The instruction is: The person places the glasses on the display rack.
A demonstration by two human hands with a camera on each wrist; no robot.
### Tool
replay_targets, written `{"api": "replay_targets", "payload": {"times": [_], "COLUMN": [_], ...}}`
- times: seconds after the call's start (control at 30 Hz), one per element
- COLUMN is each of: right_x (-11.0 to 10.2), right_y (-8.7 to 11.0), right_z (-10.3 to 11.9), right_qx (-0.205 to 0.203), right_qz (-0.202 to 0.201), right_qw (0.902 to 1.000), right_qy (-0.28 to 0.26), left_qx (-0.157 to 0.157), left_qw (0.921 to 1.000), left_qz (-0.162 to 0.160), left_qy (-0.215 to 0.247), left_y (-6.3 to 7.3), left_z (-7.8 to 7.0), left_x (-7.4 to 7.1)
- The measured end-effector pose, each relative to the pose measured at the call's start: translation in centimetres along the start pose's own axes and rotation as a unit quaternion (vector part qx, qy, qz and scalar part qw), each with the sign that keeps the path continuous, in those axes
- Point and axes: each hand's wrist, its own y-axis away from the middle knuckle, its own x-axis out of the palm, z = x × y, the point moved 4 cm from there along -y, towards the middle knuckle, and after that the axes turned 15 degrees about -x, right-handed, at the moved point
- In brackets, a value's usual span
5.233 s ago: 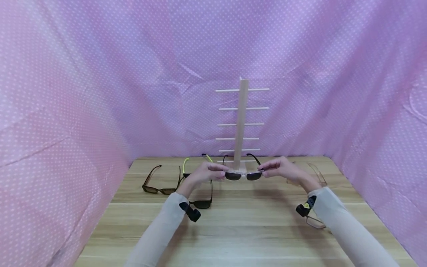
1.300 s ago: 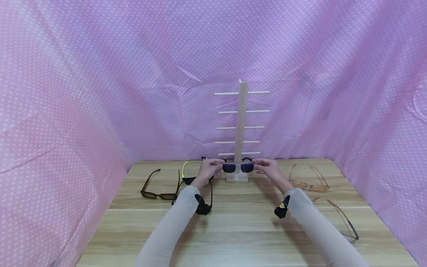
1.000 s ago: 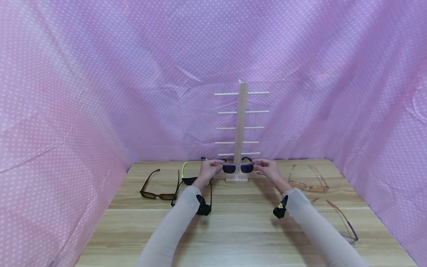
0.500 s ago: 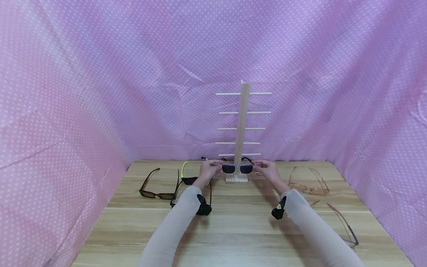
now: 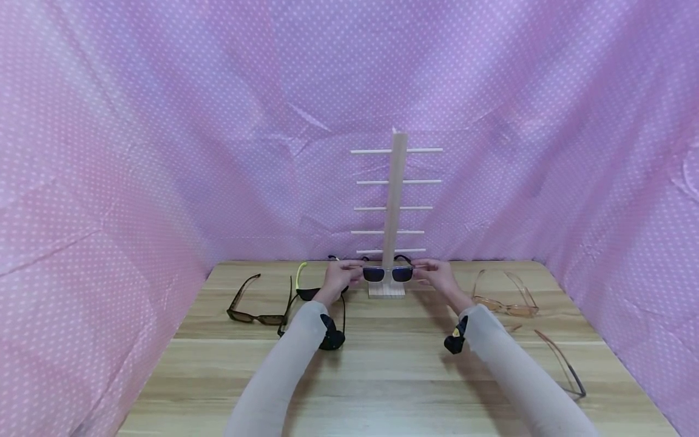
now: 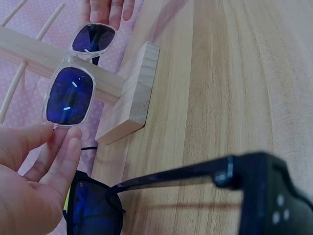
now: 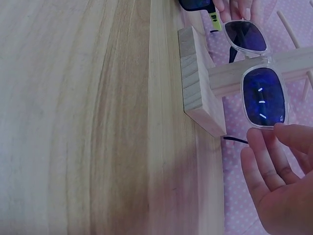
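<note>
Pink cloth [image 5: 349, 73] is hanging behind; your left hand [image 5: 337, 279] and right hand [image 5: 440, 278] are pinching sunglasses [image 5: 403, 274], probably light, stiff, scratchable; you're best gripping outer corners.

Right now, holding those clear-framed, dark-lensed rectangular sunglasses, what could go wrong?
The clear-framed, dark-lensed rectangular sunglasses could slip, since the left hand and right hand grip only their outer edges. They might bump the pale wooden stand behind them. The left hand might knock the black-and-yellow sunglasses close by.
</note>
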Motion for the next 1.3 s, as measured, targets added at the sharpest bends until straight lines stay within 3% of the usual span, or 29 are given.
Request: {"api": "replay_targets", "payload": {"times": [0.57, 0.83, 1.3], "right_x": [0.2, 0.4, 0.5], "right_y": [0.1, 0.3, 0.2], "right_z": [0.9, 0.7, 1.1], "right_qx": [0.02, 0.014, -0.018], "right_qz": [-0.014, -0.015, 0.022], "right_qw": [0.9996, 0.9996, 0.9969], "right_qy": [0.013, 0.021, 0.073], "left_qx": [-0.024, -0.016, -0.005], "left_qw": [0.9996, 0.9996, 0.9992], "left_qz": [-0.014, -0.024, -0.038], "left_qy": [0.006, 0.005, -0.007], "left_y": [-0.1, 0.3, 1.0], "left_z": [-0.3, -0.1, -0.3], "left_x": [0.4, 0.4, 0.4]}}
